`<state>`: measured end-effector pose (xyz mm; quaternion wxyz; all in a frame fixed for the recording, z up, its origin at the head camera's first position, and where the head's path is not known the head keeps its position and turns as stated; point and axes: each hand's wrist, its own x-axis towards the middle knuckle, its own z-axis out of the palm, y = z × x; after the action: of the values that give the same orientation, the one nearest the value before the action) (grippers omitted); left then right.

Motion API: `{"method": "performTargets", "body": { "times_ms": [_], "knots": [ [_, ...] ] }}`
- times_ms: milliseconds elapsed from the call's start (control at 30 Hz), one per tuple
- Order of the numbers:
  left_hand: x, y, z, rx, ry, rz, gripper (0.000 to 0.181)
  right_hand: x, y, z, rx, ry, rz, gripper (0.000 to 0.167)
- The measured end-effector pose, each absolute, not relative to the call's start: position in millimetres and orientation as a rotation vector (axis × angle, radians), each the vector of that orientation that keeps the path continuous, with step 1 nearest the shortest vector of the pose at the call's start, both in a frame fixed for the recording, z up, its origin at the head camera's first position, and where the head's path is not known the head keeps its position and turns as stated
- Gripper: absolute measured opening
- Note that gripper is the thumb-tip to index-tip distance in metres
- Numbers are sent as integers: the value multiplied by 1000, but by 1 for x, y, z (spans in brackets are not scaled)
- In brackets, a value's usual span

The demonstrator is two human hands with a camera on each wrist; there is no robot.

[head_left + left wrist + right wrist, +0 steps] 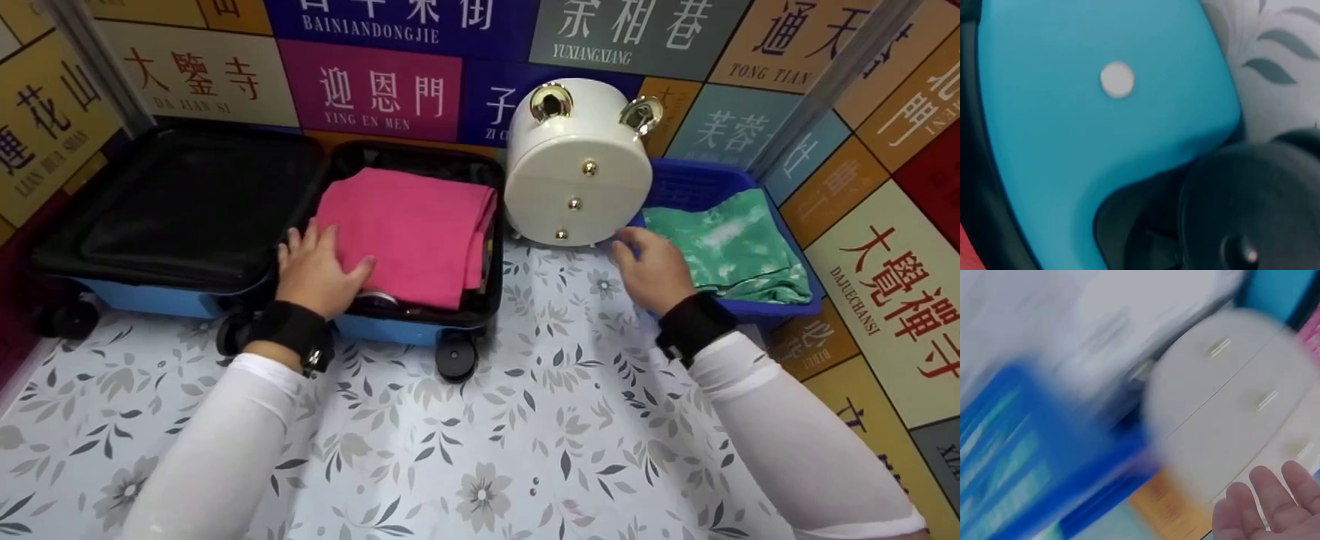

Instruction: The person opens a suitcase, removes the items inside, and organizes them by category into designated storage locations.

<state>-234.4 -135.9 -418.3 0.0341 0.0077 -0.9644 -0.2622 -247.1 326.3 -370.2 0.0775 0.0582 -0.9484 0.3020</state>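
My left hand [319, 270] lies with spread fingers at the left edge of a folded pink cloth [409, 232], which sits in one half of a blue suitcase [386, 330]. That hand is out of the left wrist view, where the suitcase's blue side [1072, 129] and a black wheel [1252, 208] fill most of the picture. My right hand [652, 270], fingers loosely bent and holding nothing, hovers between a round white drawer box [555, 187] and a blue basket [682, 184]. Its fingers [1269, 495] appear before the box in the blurred right wrist view.
The suitcase's other half [172, 202], black on top, lies at the left. A folded green tie-dye cloth [727, 244] is in the basket. Gold ear-like rings [551, 103] top the drawer box. Lettered panels [375, 90] stand behind a floral-patterned surface [480, 450].
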Motion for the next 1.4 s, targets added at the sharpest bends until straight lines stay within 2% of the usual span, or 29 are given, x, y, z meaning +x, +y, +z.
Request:
{"method": "performTargets", "body": {
  "times_ms": [200, 467, 700, 867, 1200, 1400],
  "knots": [
    [-236, -139, -413, 31, -2978, -792, 89, -246, 260, -377, 264, -2837, 1207, 45],
    [-237, -142, -412, 43, -2978, -785, 89, -255, 194, -383, 249, -2847, 1374, 49],
    [-240, -142, -411, 60, -2956, -791, 88, -267, 152, -389, 78, -2799, 1667, 52],
    [-242, -140, -411, 67, -2960, -795, 88, -273, 134, -394, -110, -2731, 1837, 60],
    [-242, -135, -411, 83, -2966, -818, 88, -280, 120, -393, -288, -2757, 1999, 79],
    [-243, -135, -410, 70, -2967, -828, 88, -286, 119, -396, -371, -2737, 2066, 81]
  ]
}}
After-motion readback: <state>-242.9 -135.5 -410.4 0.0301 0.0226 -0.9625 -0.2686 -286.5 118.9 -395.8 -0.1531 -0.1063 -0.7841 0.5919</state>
